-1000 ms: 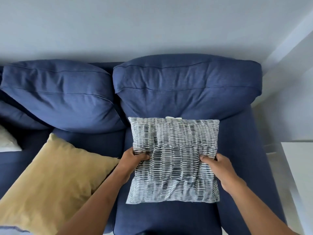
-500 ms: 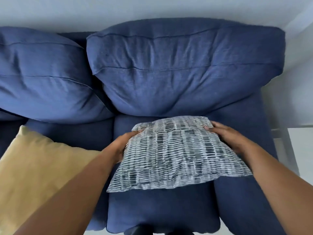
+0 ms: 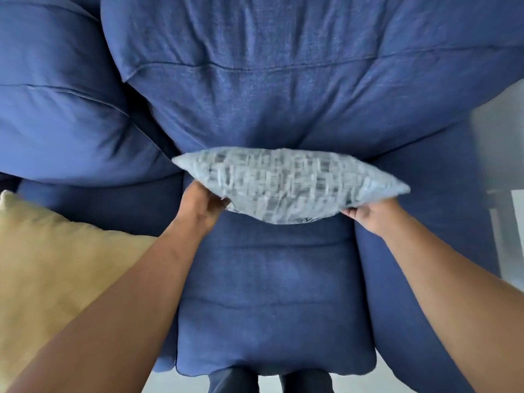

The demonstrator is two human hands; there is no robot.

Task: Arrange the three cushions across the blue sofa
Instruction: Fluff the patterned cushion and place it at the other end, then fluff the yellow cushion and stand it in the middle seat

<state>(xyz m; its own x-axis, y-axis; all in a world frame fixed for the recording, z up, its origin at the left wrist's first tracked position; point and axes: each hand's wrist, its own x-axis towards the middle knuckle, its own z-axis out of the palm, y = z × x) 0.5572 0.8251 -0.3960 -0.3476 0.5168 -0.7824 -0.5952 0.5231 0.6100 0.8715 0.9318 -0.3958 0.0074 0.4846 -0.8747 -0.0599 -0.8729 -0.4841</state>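
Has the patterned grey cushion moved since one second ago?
Yes. The patterned cushion went back toward the sofa's back cushion, tipping up from flat; now its top edge meets it.

Patterned cushion (image 3: pixel 286 184): motion-blurred, weave indistinct; lower edge covers fingertips of left hand (image 3: pixel 200 207) and right hand (image 3: pixel 368 214), so each grip is part-hidden. Yellow cushion (image 3: pixel 56 268): cut off at left edge, partly behind left forearm. Blue sofa (image 3: pixel 269 293): backrest cropped by top edge. Third cushion: out of frame.
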